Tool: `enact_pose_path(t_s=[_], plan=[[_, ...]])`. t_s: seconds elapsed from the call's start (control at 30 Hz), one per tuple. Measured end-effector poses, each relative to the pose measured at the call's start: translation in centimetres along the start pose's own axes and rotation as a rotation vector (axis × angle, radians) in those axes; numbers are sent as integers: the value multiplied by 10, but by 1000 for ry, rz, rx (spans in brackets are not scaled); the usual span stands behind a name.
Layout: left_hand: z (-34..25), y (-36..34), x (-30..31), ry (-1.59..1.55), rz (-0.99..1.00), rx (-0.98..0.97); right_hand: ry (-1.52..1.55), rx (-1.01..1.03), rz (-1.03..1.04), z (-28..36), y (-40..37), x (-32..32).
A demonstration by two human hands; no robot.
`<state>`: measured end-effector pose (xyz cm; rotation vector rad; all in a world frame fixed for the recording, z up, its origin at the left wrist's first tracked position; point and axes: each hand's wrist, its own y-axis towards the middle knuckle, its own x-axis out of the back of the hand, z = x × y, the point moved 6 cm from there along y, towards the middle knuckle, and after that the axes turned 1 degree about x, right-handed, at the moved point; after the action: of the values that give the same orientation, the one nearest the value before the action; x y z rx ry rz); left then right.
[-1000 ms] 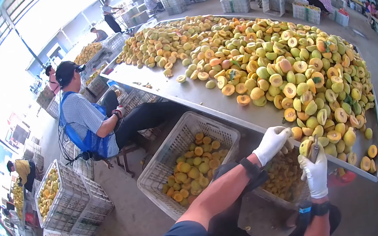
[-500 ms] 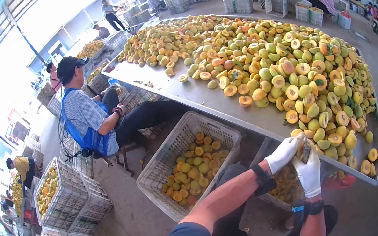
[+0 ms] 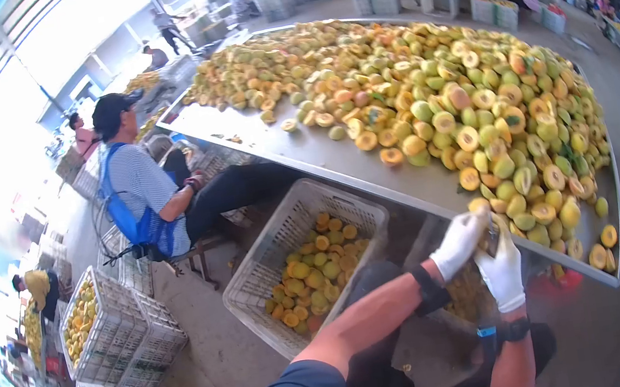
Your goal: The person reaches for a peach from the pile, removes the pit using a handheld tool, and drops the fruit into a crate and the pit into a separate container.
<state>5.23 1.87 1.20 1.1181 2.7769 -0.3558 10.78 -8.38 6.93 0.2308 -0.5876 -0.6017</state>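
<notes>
White cotton gloves cover both my hands, which meet at the near edge of the table (image 3: 337,159). My left hand (image 3: 459,243) is curled shut, knuckles up, with a black band on its wrist. My right hand (image 3: 502,273) presses against it from below, fingers pointing up; whether it grips anything I cannot tell, since the gloves hide what lies between them. A fruit (image 3: 478,205) sits on the table edge just above my left hand, at the near end of the pile (image 3: 472,101) of green and yellow fruit, whole and halved, that covers most of the steel top. Below my hands a crate (image 3: 461,301) holds cut fruit. Just left of it stands a white crate (image 3: 293,216), part full of halves. Further left a person (image 3: 142,194) in a cap sits on a stool, facing the table. More crates (image 3: 109,323) stand on the floor behind.
</notes>
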Motion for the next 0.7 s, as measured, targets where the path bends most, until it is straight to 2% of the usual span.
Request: enact_pose_path(t_s=[0.03,0.07,0.1,0.17,0.2,0.23,0.43,0.5,0.7], plan=[[-10,-1,7,17,31,-68,-29,-39,22,-3,-1,0],[6,11,10,-439,-5,-1,-104,-13,27,9,0,5],[-11,2,5,-745,-46,79,-96,13,-23,14,-1,9],[-14,2,20,-696,73,261,-119,117,-129,22,-4,17],[-18,3,20,-670,129,270,-116,36,-109,12,-6,16],[-23,2,20,-632,105,263,-200,47,-107,9,-8,14],[-22,1,4,-602,212,320,-223,19,-37,0,-11,0],[-28,-2,-2,-592,59,202,-262,-15,-36,-6,-13,-2],[-14,2,-4,-518,115,138,-345,-105,-16,-11,-15,-5]])
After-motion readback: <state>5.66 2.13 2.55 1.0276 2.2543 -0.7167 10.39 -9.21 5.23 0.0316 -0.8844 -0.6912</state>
